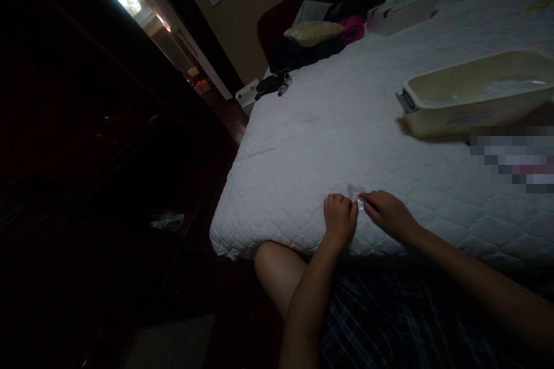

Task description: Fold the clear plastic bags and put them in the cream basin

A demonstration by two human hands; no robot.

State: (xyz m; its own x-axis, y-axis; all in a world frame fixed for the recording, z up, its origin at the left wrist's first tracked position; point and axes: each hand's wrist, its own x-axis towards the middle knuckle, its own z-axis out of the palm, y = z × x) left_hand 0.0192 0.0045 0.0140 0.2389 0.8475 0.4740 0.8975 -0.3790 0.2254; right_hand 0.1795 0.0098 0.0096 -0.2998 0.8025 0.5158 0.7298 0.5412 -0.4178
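Near the front edge of the bed, my left hand and my right hand meet at a small clear plastic piece that looks like a little bag or wrapper. Both hands are closed, with thumbs and fingers pinching it from either side. Its far part sticks out beyond my fingers over the white quilted mattress cover. Whether anything is inside the plastic is too small to tell.
A cream plastic bin with a grey latch stands on the bed at right, beside a blurred-out item. At the headboard lie a pale pillow, a magenta roll and a white box. Dark furniture fills the left.
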